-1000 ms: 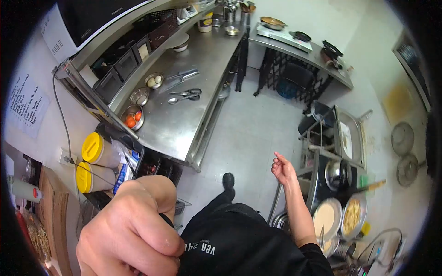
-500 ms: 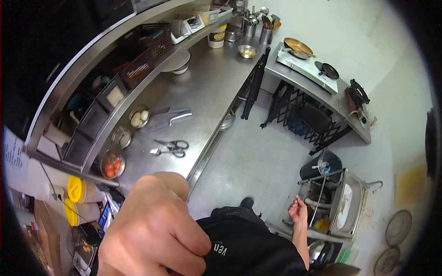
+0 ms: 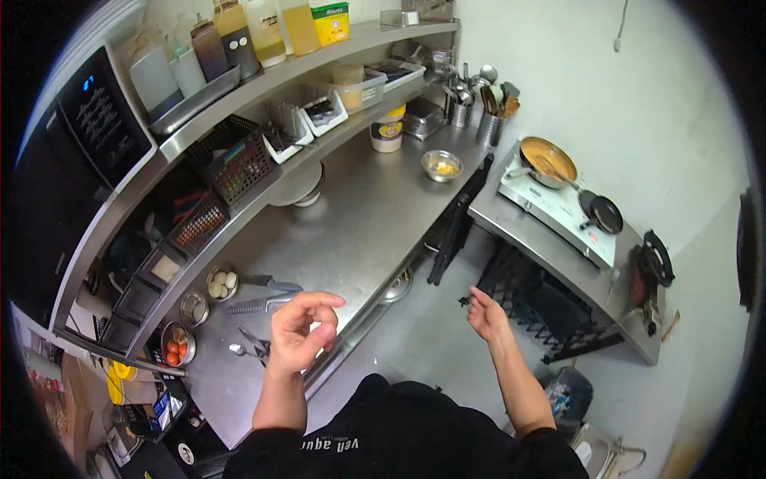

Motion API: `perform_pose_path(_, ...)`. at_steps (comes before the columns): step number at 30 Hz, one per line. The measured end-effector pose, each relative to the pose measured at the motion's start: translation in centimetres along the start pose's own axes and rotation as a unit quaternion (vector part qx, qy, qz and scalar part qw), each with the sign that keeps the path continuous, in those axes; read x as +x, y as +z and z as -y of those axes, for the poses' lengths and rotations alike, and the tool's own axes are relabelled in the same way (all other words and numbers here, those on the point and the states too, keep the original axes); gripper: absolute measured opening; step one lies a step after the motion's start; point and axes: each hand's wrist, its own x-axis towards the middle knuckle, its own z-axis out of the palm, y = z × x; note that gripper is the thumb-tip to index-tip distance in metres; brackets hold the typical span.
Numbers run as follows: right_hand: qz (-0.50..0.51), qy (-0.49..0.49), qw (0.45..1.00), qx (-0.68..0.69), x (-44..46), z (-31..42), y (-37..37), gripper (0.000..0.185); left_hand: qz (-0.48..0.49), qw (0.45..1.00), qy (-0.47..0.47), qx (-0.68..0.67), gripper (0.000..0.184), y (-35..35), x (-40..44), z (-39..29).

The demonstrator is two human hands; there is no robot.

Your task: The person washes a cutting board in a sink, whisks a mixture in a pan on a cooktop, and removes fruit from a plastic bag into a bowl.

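My left hand [image 3: 305, 331] is raised over the near edge of the steel table [image 3: 351, 231], fingers curled but apart, holding nothing. Partly behind it lie scissors [image 3: 254, 342] and a spoon [image 3: 237, 350], with two knives [image 3: 259, 303] just beyond. Bowls of eggs [image 3: 222, 283] and tomatoes [image 3: 176, 343] stand along the table's left side, an emptier metal bowl [image 3: 194, 308] between them. My right hand [image 3: 487, 315] hangs in the air above the floor, its fingers loosely bent and slightly apart, touching nothing.
A shelf [image 3: 319, 144] with baskets and trays runs above the table. At the back right, a pan [image 3: 548, 162] of orange-brown food sits on a white stove [image 3: 558, 219]. A small bowl [image 3: 442, 165] stands at the table's far end. A bin [image 3: 569, 393] is at the lower right.
The view has swung toward the shelves and stove. My left hand has moved away from the camera and its fingers have loosened. My right hand has risen in the view.
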Motion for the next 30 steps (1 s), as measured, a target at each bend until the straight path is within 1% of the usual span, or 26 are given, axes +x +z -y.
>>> perform_pose_path(1, 0.044, 0.008, 0.999, -0.01, 2.3, 1.1, 3.3, 0.026, -0.094, 0.993, -0.075, -0.004, 0.027, 0.6, 0.6, 1.5)
perform_pose_path(2, 0.088, 0.017, 0.996, -0.021, 4.2, 1.9, 7.1, 0.027, -0.191, 0.97, -0.148, -0.008, 0.022, 1.0, 1.5, 3.1)
perform_pose_path(3, 0.138, 0.034, 0.99, -0.015, 5.9, 2.2, 10.8, 0.027, -0.225, 0.954, -0.199, 0.019, 0.02, 1.2, 2.2, 4.6)
perform_pose_path(4, 0.182, 0.05, 0.982, -0.009, 7.3, 2.4, 14.2, 0.027, -0.235, 0.95, -0.205, 0.02, 0.02, 1.6, 3.0, 6.6)
perform_pose_path(6, 0.257, 0.076, 0.963, -0.035, 8.9, 1.6, 20.1, 0.026, -0.301, 0.925, -0.229, 0.029, 0.024, 2.5, 4.1, 10.8)
perform_pose_path(7, 0.292, 0.092, 0.951, -0.042, 9.4, 0.8, 22.1, 0.026, -0.281, 0.93, -0.237, 0.023, 0.033, 2.9, 4.7, 12.6)
perform_pose_path(8, 0.329, 0.104, 0.937, -0.048, 10.1, 0.3, 23.5, 0.026, -0.278, 0.928, -0.248, 0.027, 0.033, 3.2, 5.1, 14.3)
perform_pose_path(9, 0.329, 0.102, 0.938, -0.045, 11.3, 0.6, 24.1, 0.026, -0.278, 0.929, -0.243, 0.03, 0.034, 3.4, 6.4, 16.4)
perform_pose_path(10, 0.324, 0.111, 0.937, -0.062, 12.2, 0.6, 24.1, 0.027, -0.28, 0.928, -0.242, 0.032, 0.035, 3.3, 7.3, 17.9)
perform_pose_path(11, 0.32, 0.122, 0.936, -0.082, 13.2, 0.7, 24.2, 0.028, -0.276, 0.922, -0.271, 0.027, 0.039, 2.9, 8.1, 19.1)
perform_pose_path(12, 0.315, 0.128, 0.937, -0.083, 14.8, 1.2, 23.3, 0.028, -0.28, 0.919, -0.277, 0.024, 0.039, 2.7, 8.6, 20.1)
perform_pose_path(14, 0.232, 0.122, 0.953, -0.152, 20.3, 3.8, 19.8, 0.029, -0.303, 0.896, -0.324, -0.025, 0.04, 1.7, 10.4, 22.2)
perform_pose_path(16, 0.199, 0.093, 0.964, -0.147, 25.8, 7.0, 15.9, 0.027, -0.312, 0.896, -0.315, -0.008, 0.04, 0.5, 11.8, 24.2)
perform_pose_path(18, 0.126, 0.037, 0.97, -0.204, 30.4, 10.6, 12.8, 0.026, -0.339, 0.89, -0.306, 0.004, 0.039, -0.1, 13.4, 25.1)
perform_pose_path(20, 0.04, 0.011, 0.973, -0.226, 35.2, 13.8, 10.4, 0.029, -0.351, 0.883, -0.311, 0.012, 0.038, -0.7, 15.1, 26.1)
perform_pose_path(22, -0.017, -0.041, 0.961, -0.274, 41.4, 16.0, 7.6, 0.029, -0.389, 0.87, -0.301, 0.036, 0.038, -0.9, 16.4, 26.8)
perform_pose_path(24, -0.116, -0.086, 0.924, -0.355, 44.8, 18.1, 7.8, 0.035, -0.424, 0.853, -0.299, 0.059, 0.038, -0.6, 18.0, 27.6)
perform_pose_path(26, -0.112, -0.125, 0.902, -0.398, 50.2, 19.2, 5.3, 0.039, -0.465, 0.827, -0.295, 0.114, 0.038, -0.1, 18.5, 27.5)
perform_pose_path(27, -0.087, -0.12, 0.919, -0.366, 53.3, 19.4, 4.0, 0.037, -0.478, 0.824, -0.28, 0.116, 0.038, 0.0, 18.2, 28.0)
perform_pose_path(28, -0.093, -0.105, 0.912, -0.386, 56.8, 19.5, 2.8, 0.035, -0.478, 0.813, -0.303, 0.135, 0.04, 0.1, 18.7, 27.9)
perform_pose_path(29, -0.106, -0.148, 0.909, -0.374, 58.2, 19.3, 3.1, 0.033, -0.49, 0.806, -0.302, 0.134, 0.042, 0.1, 18.7, 28.5)
perform_pose_path(30, -0.077, -0.118, 0.903, -0.405, 56.9, 20.4, 5.4, 0.053, -0.488, 0.803, -0.309, 0.146, 0.044, 0.2, 18.9, 28.8)
